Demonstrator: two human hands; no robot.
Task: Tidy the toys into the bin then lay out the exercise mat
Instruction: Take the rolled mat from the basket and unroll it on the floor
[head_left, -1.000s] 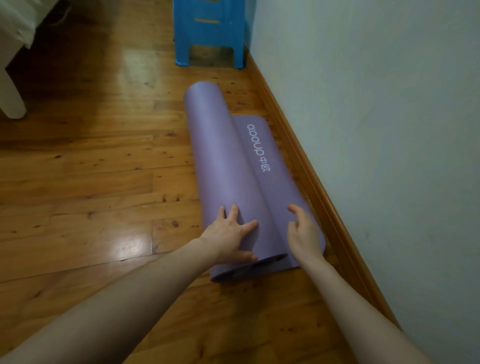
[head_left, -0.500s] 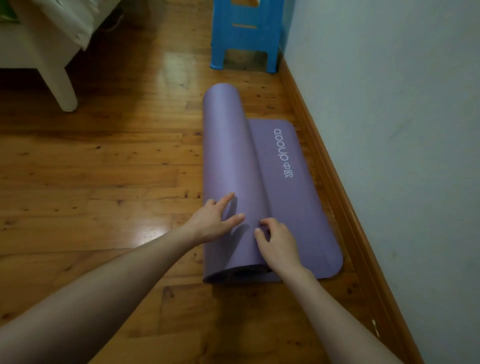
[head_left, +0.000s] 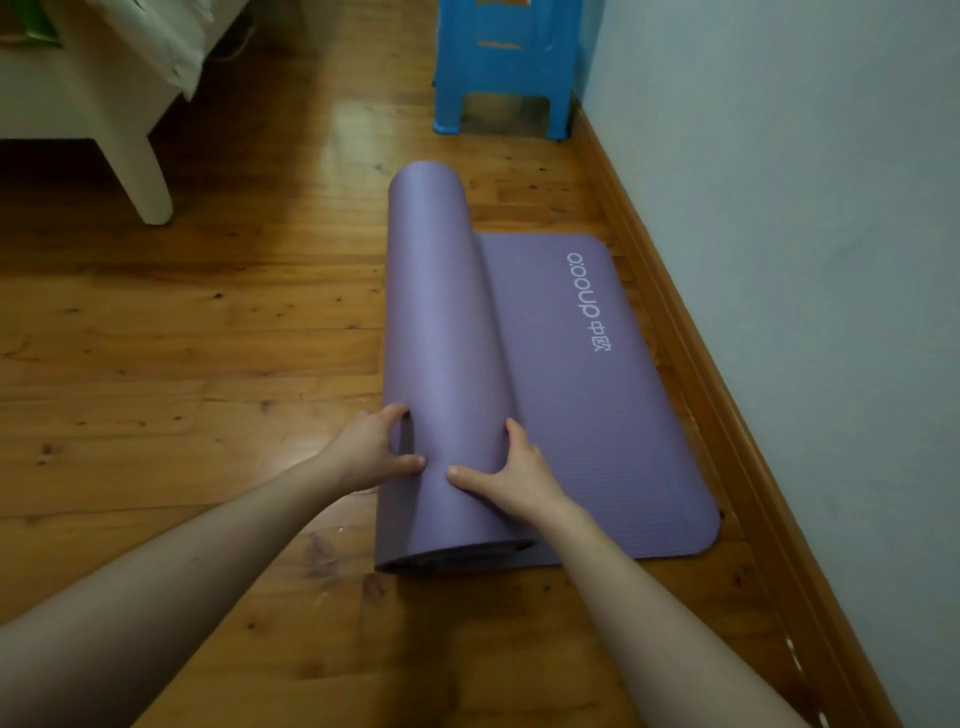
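A wooden floor (head_left: 208, 364) meets a pale wall (head_left: 805, 208) and skirting board (head_left: 691, 338) on the right. The left hand (head_left: 366, 449) and right hand (head_left: 511, 480) clasp the near end of the purple exercise mat (head_left: 447, 312), fingers curled round its rolled part. The roll's long axis runs near to far along the skirting, toward a blue stool (head_left: 506, 62).

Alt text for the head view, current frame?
A left hand and a right hand grip the rolled part of a purple exercise mat on a wooden floor; its unrolled end lies flat beside the wall. A blue plastic stool stands beyond it.
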